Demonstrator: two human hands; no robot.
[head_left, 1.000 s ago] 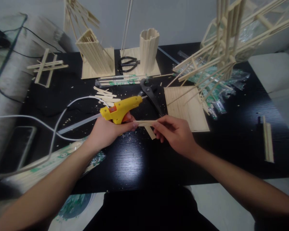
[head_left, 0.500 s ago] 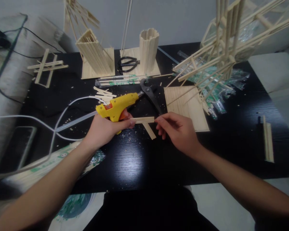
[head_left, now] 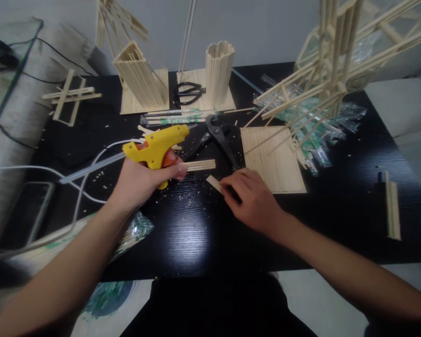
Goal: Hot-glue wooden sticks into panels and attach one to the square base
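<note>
My left hand [head_left: 145, 180] is closed round the handle of a yellow hot glue gun [head_left: 159, 142], its nozzle pointing right. Between that hand's thumb and fingers is also a short strip of wooden sticks [head_left: 203, 165], lying side by side and sticking out to the right. My right hand [head_left: 250, 199] has its fingertips pinched at the lower end of a second short strip of sticks [head_left: 213, 181], which slants over the black table. A small gap separates the two strips. Just beyond them lie black-handled pliers [head_left: 217, 133], their jaws toward the back.
A flat wooden stick panel [head_left: 272, 159] lies right of the pliers. Behind stand two stick towers [head_left: 140, 77] [head_left: 219, 75] on bases, with black scissors [head_left: 188, 93] between. A large stick frame [head_left: 333, 61] rises at right over plastic wrappers [head_left: 315, 140]. A white cord [head_left: 38, 167] crosses the left.
My left hand has moved left with the glue gun and its strip. My right hand has let go of that strip's end and come down onto the slanting strip.
</note>
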